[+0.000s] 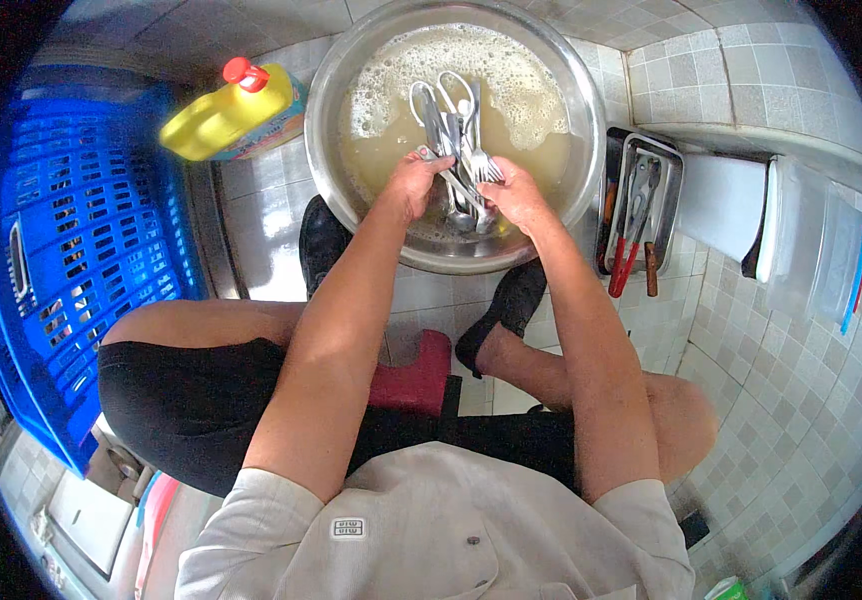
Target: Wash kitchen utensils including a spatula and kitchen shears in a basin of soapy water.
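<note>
A large round metal basin holds cloudy, sudsy water. Above the water, my left hand and my right hand grip a bundle of metal cutlery between them. In the bundle are a fork, spoons with their bowls toward me, and scissors with pale loop handles pointing away. My left fingers close around the near left side of the bundle, my right fingers around the fork's tines and the pieces beside it. Palms and some fingertips are hidden.
A yellow detergent jug with a red cap stands left of the basin, near a blue plastic crate. On the right, a metal tray holds red-handled tongs and other tools. Below the basin are my shoes and a dark red stool.
</note>
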A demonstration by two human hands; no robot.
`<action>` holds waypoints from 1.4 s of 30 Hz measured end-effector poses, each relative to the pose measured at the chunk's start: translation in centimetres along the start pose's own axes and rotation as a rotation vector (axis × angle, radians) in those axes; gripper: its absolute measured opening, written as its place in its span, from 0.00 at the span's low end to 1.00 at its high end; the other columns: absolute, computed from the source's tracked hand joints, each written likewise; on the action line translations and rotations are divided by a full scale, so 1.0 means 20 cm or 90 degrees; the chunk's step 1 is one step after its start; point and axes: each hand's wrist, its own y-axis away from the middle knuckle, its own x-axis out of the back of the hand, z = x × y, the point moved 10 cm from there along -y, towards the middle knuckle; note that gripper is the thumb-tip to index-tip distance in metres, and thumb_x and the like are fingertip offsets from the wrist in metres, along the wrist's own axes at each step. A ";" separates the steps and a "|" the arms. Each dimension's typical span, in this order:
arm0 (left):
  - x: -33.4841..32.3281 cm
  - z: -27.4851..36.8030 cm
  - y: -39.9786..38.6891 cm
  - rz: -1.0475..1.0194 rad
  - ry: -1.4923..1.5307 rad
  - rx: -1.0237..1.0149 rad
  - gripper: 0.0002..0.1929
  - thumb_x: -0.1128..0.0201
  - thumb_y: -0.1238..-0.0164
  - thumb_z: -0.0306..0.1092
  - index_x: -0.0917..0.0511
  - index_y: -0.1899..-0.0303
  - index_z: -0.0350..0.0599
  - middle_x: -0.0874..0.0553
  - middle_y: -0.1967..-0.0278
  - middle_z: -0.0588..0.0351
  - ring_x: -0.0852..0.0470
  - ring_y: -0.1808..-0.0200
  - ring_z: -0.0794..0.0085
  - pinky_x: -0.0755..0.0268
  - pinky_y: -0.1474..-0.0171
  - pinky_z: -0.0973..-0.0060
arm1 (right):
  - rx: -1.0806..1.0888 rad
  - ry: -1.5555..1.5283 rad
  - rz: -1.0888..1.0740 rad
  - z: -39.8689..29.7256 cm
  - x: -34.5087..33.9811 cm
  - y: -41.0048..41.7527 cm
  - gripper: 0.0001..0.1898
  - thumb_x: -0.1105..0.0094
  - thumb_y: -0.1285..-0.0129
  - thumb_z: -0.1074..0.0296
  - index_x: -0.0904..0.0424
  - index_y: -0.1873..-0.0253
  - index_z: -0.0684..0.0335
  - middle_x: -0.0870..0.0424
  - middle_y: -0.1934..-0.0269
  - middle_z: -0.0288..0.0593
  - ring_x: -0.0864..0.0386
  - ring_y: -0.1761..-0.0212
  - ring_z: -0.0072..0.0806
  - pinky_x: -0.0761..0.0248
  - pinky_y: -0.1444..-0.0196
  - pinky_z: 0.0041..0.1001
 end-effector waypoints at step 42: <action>0.13 0.54 0.18 0.493 -0.499 -0.356 0.31 0.37 0.46 0.27 0.34 0.38 0.32 0.29 0.43 0.37 0.28 0.40 0.49 0.37 0.36 0.62 | 0.270 0.577 0.232 -0.60 -0.10 -0.37 0.13 0.41 0.43 0.72 0.24 0.52 0.61 0.18 0.54 0.48 0.21 0.48 0.47 0.29 0.47 0.43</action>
